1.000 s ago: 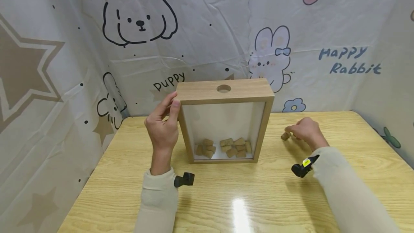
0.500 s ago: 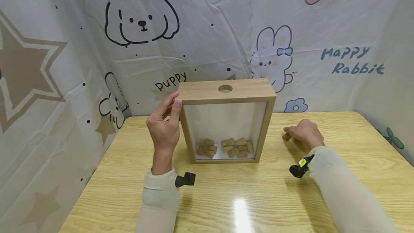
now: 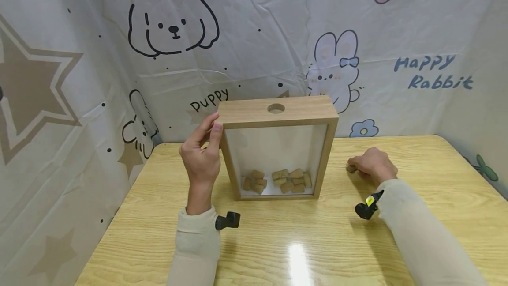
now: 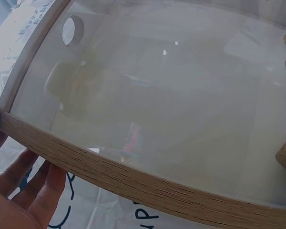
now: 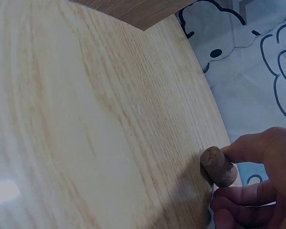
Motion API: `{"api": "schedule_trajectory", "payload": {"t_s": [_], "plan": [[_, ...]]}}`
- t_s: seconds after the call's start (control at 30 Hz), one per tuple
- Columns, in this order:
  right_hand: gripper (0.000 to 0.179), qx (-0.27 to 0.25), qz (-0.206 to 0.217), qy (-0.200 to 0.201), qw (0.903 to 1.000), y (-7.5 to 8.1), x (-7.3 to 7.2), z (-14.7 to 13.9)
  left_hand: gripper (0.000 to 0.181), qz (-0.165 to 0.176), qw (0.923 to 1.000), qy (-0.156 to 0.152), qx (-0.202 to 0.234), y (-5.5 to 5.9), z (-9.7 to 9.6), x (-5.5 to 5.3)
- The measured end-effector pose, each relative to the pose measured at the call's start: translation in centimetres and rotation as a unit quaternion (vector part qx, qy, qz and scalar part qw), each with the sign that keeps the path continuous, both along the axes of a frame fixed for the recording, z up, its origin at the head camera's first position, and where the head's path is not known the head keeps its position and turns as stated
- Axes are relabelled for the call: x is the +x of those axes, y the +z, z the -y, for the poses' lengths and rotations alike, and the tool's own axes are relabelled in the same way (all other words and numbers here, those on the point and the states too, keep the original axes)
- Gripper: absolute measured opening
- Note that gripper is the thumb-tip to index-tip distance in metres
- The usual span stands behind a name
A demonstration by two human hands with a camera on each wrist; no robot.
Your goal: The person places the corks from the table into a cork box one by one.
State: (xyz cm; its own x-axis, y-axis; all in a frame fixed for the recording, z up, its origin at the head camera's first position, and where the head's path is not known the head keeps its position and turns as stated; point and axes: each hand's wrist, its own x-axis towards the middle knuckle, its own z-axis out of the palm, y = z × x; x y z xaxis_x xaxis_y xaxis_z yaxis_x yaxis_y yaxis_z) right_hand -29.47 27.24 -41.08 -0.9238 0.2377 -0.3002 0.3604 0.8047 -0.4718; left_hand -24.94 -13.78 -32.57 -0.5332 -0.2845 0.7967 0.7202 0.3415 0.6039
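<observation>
A shallow wooden box (image 3: 246, 111) with a clear front and a round hole (image 3: 276, 108) in its top stands upright on the table. Several wine corks (image 3: 258, 181) lie in two clusters at its bottom. My left hand (image 3: 202, 156) holds the box's upper left corner, thumb at the front edge; the left wrist view shows its fingers (image 4: 50, 191) along the wooden frame (image 4: 133, 183). To the right of the box, my right hand (image 3: 374, 163) pinches a single cork (image 5: 219, 167) low at the table, its fingers partly covering the cork in the head view.
The light wood table (image 3: 270, 242) reaches back to a printed cloth (image 3: 254, 47) with cartoon animals, which also hangs at both sides. A small black camera (image 3: 227, 220) sits on the left wrist and another black camera (image 3: 367, 208) on the right.
My right hand has shifted slightly and its fingers have closed in on the cork, covering more of it. The left hand and the box stay as they were.
</observation>
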Motion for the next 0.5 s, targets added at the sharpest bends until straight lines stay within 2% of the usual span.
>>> {"api": "schedule_trajectory", "payload": {"t_s": [0.23,0.5], "plan": [[0.032,-0.008,-0.016,0.018,0.9997,0.4,0.2,-0.1,0.02,0.004,1.0,0.0,0.001,0.1,0.1,0.1],[0.035,-0.012,-0.049,0.044,0.9977,2.3,0.6,-0.3,0.02,0.002,1.0,-0.003,0.001,0.1,0.1,0.1]]}}
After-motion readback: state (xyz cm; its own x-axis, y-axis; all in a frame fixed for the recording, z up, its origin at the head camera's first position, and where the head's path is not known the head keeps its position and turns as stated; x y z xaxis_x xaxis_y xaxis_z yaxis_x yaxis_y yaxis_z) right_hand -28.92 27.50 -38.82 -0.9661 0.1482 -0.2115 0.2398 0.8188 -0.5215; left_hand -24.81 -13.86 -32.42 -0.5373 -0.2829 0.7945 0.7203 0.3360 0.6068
